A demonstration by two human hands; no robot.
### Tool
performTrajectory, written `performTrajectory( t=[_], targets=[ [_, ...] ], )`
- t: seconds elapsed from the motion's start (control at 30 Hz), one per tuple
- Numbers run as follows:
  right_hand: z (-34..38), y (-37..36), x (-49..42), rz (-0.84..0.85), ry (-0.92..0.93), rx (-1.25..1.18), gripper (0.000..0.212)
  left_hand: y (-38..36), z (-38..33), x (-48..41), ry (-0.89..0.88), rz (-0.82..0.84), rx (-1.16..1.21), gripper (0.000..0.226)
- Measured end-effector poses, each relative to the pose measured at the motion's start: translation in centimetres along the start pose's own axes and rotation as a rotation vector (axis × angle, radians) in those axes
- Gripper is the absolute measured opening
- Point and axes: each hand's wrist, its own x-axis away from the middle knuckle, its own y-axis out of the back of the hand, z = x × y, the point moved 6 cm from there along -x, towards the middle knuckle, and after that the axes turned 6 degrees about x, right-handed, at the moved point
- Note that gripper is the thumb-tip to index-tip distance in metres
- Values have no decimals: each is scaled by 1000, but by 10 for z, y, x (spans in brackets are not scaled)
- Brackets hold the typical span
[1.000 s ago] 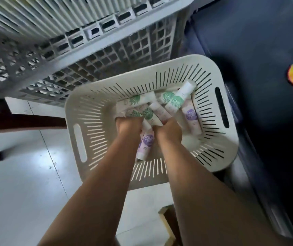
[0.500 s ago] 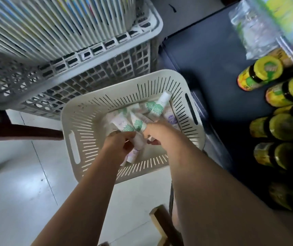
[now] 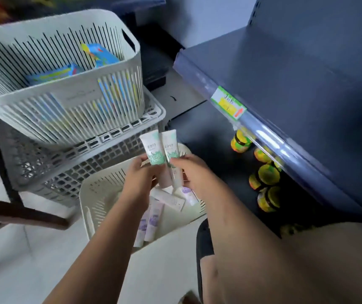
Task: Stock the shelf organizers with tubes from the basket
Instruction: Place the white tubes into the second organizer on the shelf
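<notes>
A cream slotted basket [image 3: 101, 194] sits on the floor below my hands. Several white tubes with purple labels [image 3: 151, 222] lie inside it. My left hand [image 3: 141, 178] grips a white tube with a green label [image 3: 153, 148], crimped end up. My right hand [image 3: 189, 172] grips a second green-label tube [image 3: 170, 145] right beside the first. Both tubes are lifted above the basket and stand nearly upright, touching side by side. No shelf organizer is plainly visible.
A grey slotted basket [image 3: 66, 99] holding blue packets rests on a grey lattice crate [image 3: 70, 163] at the left. A dark blue shelf [image 3: 296, 88] with a price tag [image 3: 228, 104] juts out at the right; yellow-lidded jars [image 3: 265, 176] stand beneath it. A dark wooden rail [image 3: 22, 213] crosses the lower left.
Both hands have come up out of the cream basket, each holding a green-label tube. My view has swung upward, bringing the shelf edge and upper grey basket into sight.
</notes>
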Motion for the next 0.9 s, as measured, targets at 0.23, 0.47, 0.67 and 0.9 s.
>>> performTrajectory(
  t=[0.23,0.47,0.67,0.9],
  targets=[
    [97,80,77,-226,378,-33,26,-87,-79,46,-220,241,-92,39],
    [141,187,191,-482,658,-47,17,-210,-130,117,-424,487,-77,44],
    [125,290,294,-751,781,-17,24,-320,-142,186,-706,657,-239,44],
    [61,389,339,-1028,730,-166,25,-418,-102,216,-725,785,-262,44]
  ],
)
